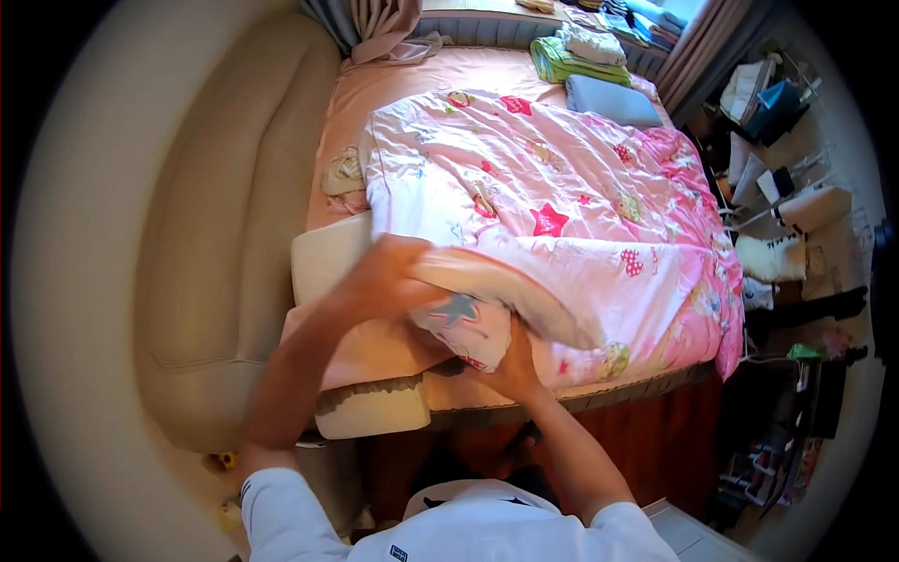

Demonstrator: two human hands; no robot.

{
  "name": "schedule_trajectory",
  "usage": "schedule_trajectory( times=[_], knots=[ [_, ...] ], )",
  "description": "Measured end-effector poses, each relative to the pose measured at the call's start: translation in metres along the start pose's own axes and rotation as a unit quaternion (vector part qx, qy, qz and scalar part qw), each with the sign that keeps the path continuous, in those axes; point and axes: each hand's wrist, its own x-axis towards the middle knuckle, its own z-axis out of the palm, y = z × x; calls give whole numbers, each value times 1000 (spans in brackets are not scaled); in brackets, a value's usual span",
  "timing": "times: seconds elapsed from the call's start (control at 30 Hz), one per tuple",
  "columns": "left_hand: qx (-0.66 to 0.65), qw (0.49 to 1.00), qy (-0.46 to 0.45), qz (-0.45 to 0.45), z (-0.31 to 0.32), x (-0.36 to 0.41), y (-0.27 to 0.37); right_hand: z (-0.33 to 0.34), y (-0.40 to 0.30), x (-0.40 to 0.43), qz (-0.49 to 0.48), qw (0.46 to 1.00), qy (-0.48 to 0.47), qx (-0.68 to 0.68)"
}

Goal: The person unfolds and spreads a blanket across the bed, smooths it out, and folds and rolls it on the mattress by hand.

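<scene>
In the head view, a folded or rolled cloth piece (474, 327), pale with a grey star and a pink edge, is held between my two hands above the near side of the bed. My left hand (400, 277) grips its upper left part, where a peach and white flap (513, 288) blurs to the right. My right hand (513, 369) closes on its lower right part. Just beyond lies a pink and white printed quilt (548, 183), spread over a peach sheet (435, 70). The fingertips of both hands are partly hidden by the cloth.
A padded beige headboard (225, 211) stands at the left, beside a cream pillow or cushion (326, 256). A blue pillow (611, 100) and a green folded towel (576, 63) lie at the far side. Bags hang at the right, among them a white one (772, 258).
</scene>
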Motion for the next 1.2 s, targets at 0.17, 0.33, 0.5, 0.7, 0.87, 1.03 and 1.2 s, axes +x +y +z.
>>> schedule_trajectory(
  times=[0.17, 0.33, 0.5, 0.7, 0.87, 1.03, 1.2],
  knots=[
    [-122, 982, 123, -80, -64, -158, -24, 35, -35, 42, -50, 973, -38, -224],
    [-306, 819, 290, -390, 24, -371, -263, 143, -4, -9, -97, 930, -299, -192],
    [-313, 717, 297, -548, 102, -374, -301, 183, 33, -91, -55, 884, -410, -217],
    [-262, 847, 299, -354, 93, -322, -258, 132, 18, -71, 59, 893, -385, -227],
    [-348, 853, 361, -148, 7, -221, -119, 53, -48, -38, 35, 952, -223, -209],
    [-283, 906, 312, -34, -33, -222, -63, 16, -123, -42, -41, 968, -125, -212],
    [-70, 914, 195, -349, 0, -275, -240, 103, -58, -75, -4, 942, -231, -244]
  ],
)
